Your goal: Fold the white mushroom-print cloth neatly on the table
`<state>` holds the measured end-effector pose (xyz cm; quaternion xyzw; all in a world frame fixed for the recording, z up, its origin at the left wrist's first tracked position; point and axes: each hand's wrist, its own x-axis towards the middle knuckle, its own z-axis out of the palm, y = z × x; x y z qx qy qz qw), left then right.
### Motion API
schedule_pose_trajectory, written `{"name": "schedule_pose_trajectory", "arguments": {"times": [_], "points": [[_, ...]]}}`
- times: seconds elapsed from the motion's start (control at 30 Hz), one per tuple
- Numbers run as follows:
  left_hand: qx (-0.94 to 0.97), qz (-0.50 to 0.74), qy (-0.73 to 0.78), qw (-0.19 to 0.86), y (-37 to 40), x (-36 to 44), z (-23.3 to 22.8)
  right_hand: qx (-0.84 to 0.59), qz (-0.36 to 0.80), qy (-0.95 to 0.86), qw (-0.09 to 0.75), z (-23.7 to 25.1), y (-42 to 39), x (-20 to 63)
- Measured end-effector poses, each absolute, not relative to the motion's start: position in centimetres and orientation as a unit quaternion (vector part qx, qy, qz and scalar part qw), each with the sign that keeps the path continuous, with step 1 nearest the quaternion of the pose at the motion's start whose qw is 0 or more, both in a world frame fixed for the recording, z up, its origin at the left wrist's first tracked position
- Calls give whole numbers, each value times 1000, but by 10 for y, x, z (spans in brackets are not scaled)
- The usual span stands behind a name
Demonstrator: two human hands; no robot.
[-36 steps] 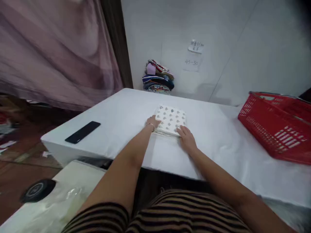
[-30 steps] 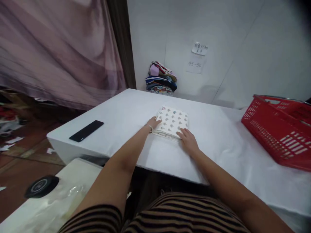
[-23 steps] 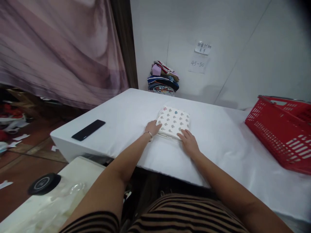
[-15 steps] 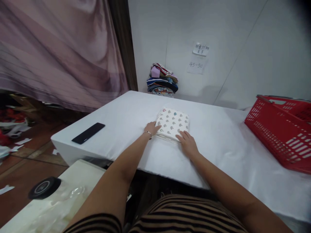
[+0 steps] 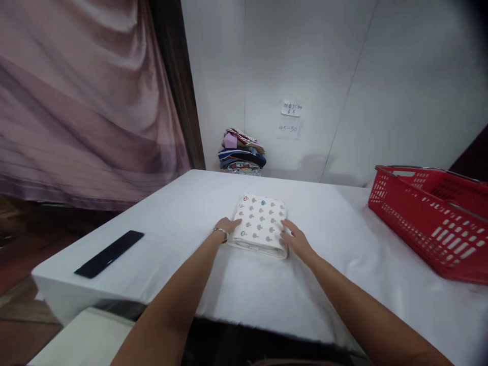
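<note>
On the table: a white cloth-covered table (image 5: 183, 254) carries a folded white cloth with small grey printed motifs (image 5: 261, 223), lying flat near the middle.
Left hand: the left hand (image 5: 225, 226) rests against the fold's left edge, fingers loosely extended and flat, gripping nothing; a thin bracelet (image 5: 220, 231) sits at the wrist.
Right hand: the right hand (image 5: 297, 240) lies at the right near corner, fingers spread, touching the cloth's side.
Step in hand: squaring or pressing the finished fold, by the look of it.
Next move calls for: both palms sliding under or clasping the sides evenly, so the layers stay aligned.
Around: black phone (image 5: 109, 253) far left; red plastic basket (image 5: 430, 223) right; stack of folded clothes (image 5: 241, 152) by the wall.
</note>
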<state>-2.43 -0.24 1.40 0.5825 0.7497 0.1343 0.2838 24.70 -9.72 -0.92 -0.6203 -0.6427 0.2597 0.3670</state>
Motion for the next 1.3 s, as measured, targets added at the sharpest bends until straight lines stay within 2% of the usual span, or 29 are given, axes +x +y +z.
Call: {"name": "schedule_pose_trajectory", "arguments": {"times": [0.07, 0.23, 0.5, 0.63, 0.73, 0.87, 0.97, 1.1, 1.3], "points": [[582, 132, 748, 293, 0, -26, 13, -661, 266, -590, 379, -3, -72, 256], [592, 112, 743, 292, 1, -27, 15, -694, 257, -579, 342, 11, -3, 263], [616, 106, 737, 255, -3, -23, 24, -692, 383, -554, 260, 23, 67, 265], [599, 131, 735, 288, 4, -29, 22, -681, 442, -531, 243, 24, 74, 283], [621, 119, 721, 283, 26, -32, 22, -662, 505, -501, 238, 25, 56, 305], [715, 59, 655, 237, 75, -8, 36, -618, 607, -452, 212, 26, -7, 333], [791, -5, 575, 210, 108, 39, 50, -601, 644, -411, 234, 24, -73, 338], [849, -48, 489, 196, 124, 122, 58, -599, 657, -332, 315, 15, -153, 317], [911, -98, 373, 148, 107, 213, 52, -518, 749, -243, 334, 0, -205, 278]]}}
